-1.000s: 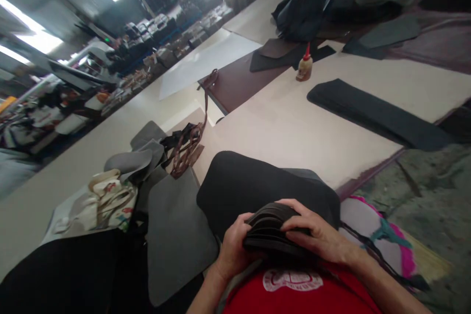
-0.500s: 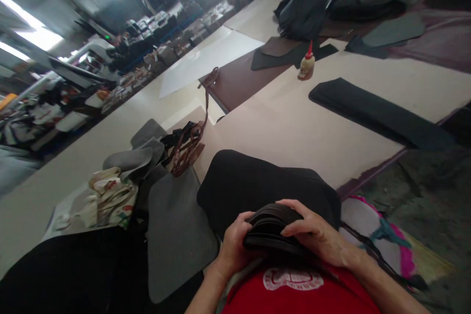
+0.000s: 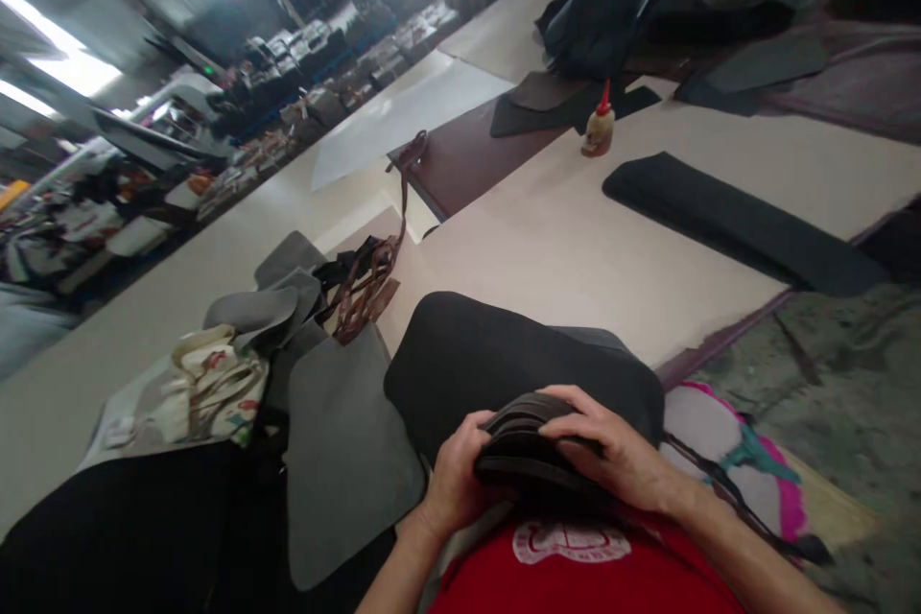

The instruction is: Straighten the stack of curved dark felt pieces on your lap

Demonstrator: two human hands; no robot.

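Head view: left hand and right hand gripped a bowed stack of thin dark sheets, edges fanned, close before the red shirt. Beyond, a smooth black round-cornered panel lay on the pale table, a matte grey panel beside it.

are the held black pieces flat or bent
Bent: the black pieces arch between the left hand and right hand, with gaps between layers.

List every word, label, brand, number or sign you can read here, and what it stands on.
No text can be read.
White print on the red garment: too blurred to read.
Red-tipped bottle: any marking is too small to read.
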